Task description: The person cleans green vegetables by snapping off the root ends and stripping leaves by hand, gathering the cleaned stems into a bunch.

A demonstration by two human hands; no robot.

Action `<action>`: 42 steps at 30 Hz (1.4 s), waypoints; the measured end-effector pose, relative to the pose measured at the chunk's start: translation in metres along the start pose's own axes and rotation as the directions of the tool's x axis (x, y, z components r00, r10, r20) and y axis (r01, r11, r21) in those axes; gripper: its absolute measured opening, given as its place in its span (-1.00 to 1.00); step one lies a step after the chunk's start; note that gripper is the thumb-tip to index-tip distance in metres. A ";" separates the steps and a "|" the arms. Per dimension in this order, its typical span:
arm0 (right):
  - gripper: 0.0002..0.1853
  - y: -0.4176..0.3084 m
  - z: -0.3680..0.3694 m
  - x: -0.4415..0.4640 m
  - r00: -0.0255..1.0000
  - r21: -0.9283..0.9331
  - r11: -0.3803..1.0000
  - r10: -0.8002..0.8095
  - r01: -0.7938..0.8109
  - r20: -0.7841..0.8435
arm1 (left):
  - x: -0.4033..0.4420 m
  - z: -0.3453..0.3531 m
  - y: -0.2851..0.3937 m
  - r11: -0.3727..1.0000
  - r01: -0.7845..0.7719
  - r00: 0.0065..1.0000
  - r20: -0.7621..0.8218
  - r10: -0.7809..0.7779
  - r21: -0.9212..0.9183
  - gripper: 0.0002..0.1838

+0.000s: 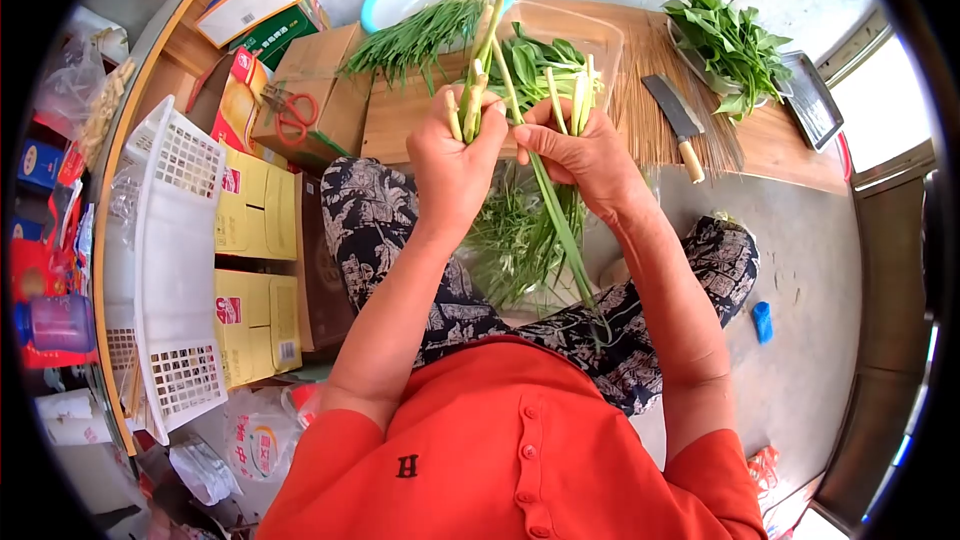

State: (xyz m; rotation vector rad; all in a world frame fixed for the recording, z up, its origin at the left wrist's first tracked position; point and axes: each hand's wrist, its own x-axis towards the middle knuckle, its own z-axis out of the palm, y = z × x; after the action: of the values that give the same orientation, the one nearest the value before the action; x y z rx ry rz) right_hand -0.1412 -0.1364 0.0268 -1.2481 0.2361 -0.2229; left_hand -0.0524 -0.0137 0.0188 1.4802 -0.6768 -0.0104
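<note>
Raised above the lap, my left hand [455, 162] is closed around a bunch of thick, pale green stalks [484, 58] that point up and away. My right hand [585, 160] pinches several light green stems [582, 100] close beside it, fingertips near the left hand's. A long flat green leaf [562, 225] hangs down past the right wrist. Behind the hands, leafy greens [540, 58] lie in a clear tray [610, 28], with a bundle of thin green stalks like chives [425, 35] to their left. Green trimmings [520, 240] lie below, between the knees.
On the wooden table, a cleaver [672, 105] rests on thin sticks [640, 60]. Leafy greens [725, 40] fill a container by a dark framed tray [812, 100]. A blue-rimmed basin [375, 10] stands behind. Red scissors [296, 120], a cardboard box [345, 65] and a white basket [180, 280] are left.
</note>
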 end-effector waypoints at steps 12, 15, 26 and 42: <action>-0.87 0.001 0.000 -0.015 0.992 -0.054 0.990 0.125 -0.127 -0.030 | 0.017 -0.008 -0.024 0.987 0.041 0.988 -0.155 -0.017 0.155 -0.90; -0.85 0.000 -0.006 -0.027 0.986 -0.013 0.986 0.165 -0.165 -0.023 | 0.038 -0.026 -0.041 0.981 -0.055 0.971 -0.218 0.096 0.188 -0.93; -0.75 -0.078 -0.043 0.014 0.985 -0.223 0.966 -0.153 0.131 -0.081 | 0.027 -0.030 -0.017 0.903 0.380 0.893 0.333 -0.302 -0.200 -0.77; -0.82 -0.017 0.017 0.004 0.992 -0.423 0.904 0.008 -0.061 -0.124 | 0.024 -0.034 0.008 0.936 0.266 0.948 0.237 -0.211 -0.232 -0.85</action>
State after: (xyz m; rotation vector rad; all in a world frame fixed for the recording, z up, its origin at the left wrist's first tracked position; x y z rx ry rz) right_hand -0.1335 -0.1276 0.0479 -1.6674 0.4279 -0.2225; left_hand -0.0223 0.0082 0.0380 1.3063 -0.6312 -0.4349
